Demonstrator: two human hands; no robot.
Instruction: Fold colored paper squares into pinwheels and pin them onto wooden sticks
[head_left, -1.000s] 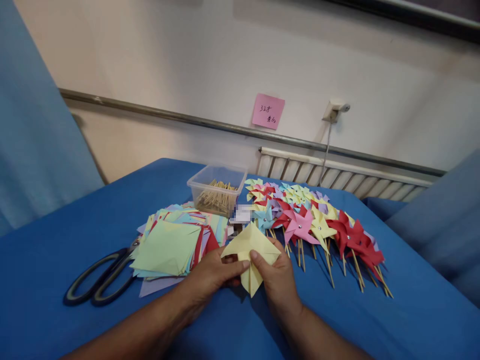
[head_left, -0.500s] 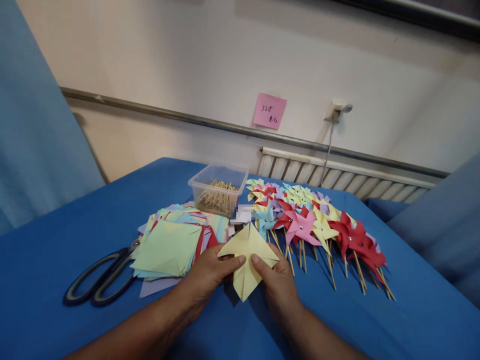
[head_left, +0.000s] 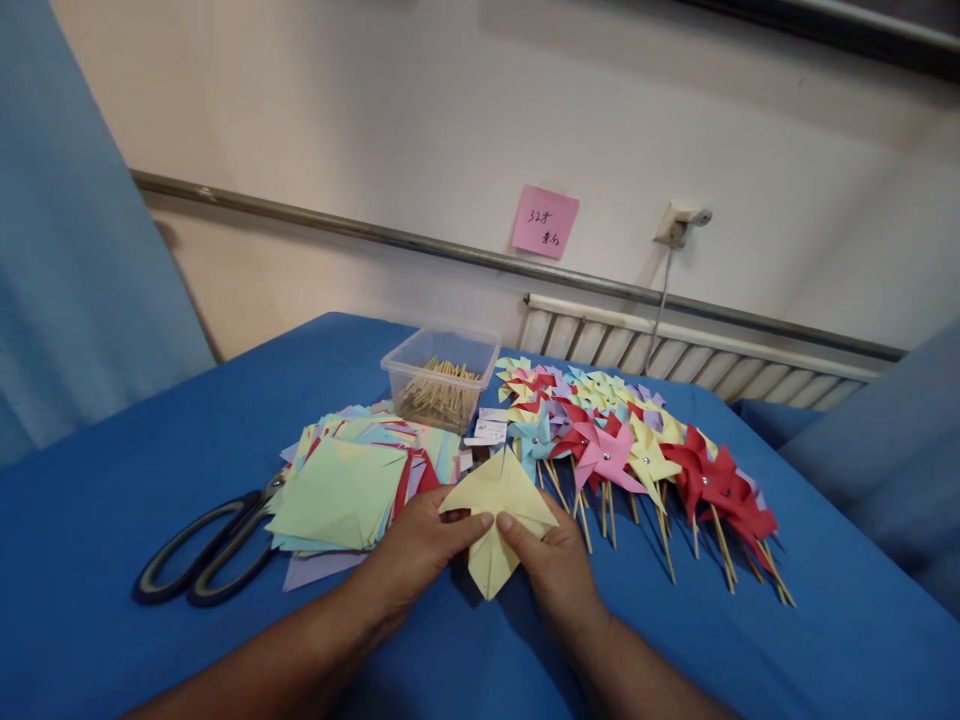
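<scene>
Between my two hands is a pale yellow square of paper (head_left: 496, 485), with slits running in from its corners. My left hand (head_left: 420, 535) pinches its left side, thumb on top near the middle. From the right, my right hand (head_left: 559, 560) grips it the same way, the two thumb tips close together. The fingers under the paper are hidden. Left of my hands lies a loose stack of coloured paper squares (head_left: 337, 495), a light green one on top. Finished paper pinwheels (head_left: 606, 455) on sticks lie in rows to the right.
Scissors (head_left: 202, 555) with dark handles lie left of the stack, blades partly covered. Behind, a clear plastic box (head_left: 409, 385) holds many thin sticks. Small white labelled packets (head_left: 491, 428) sit beside it. Everything rests on a blue cloth (head_left: 82, 560); a radiator (head_left: 735, 370) stands behind.
The view has shifted slightly, so the things on the table appear a little further right. Both hands keep the same hold on the yellow paper, the thumbs barely moved.
</scene>
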